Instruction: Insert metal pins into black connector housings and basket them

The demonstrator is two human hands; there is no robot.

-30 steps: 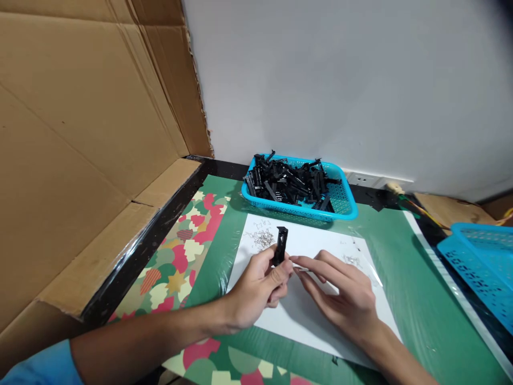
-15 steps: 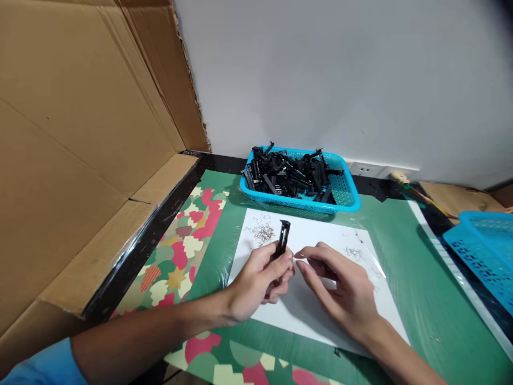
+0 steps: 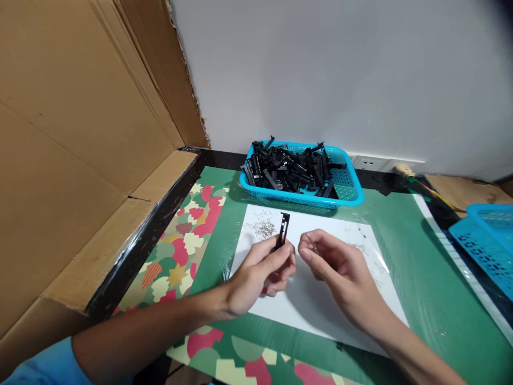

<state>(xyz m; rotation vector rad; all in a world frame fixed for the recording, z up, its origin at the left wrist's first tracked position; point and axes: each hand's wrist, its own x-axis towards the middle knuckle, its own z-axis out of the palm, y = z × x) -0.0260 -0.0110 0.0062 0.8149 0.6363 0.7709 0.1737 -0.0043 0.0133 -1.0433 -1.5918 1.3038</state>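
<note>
A narrow black plastic part [image 3: 284,229] with slots stands upright in my left hand [image 3: 262,270], pinched between thumb and fingers. Its lower end is hidden by the fingers. Just to the right, my right hand [image 3: 340,270] is apart from it, thumb and forefinger together on a small thin metal wire piece [image 3: 311,241], too small to make out fully. Both hands are over a white sheet [image 3: 296,315]. A pile of small wire pieces [image 3: 265,229] lies on the sheet beyond my left hand, and a smaller scatter [image 3: 358,247] lies beyond my right.
A blue basket [image 3: 304,202] heaped with black plastic parts stands at the back by the wall. Another blue basket [image 3: 481,240] is at the right edge. Cardboard [image 3: 72,133] walls off the left side. A plug and socket [image 3: 403,170] sit behind, right.
My right hand has drawn slightly away from the left, and its thumb and forefinger have closed on the thin wire piece. My left hand keeps the black part, turned slightly.
</note>
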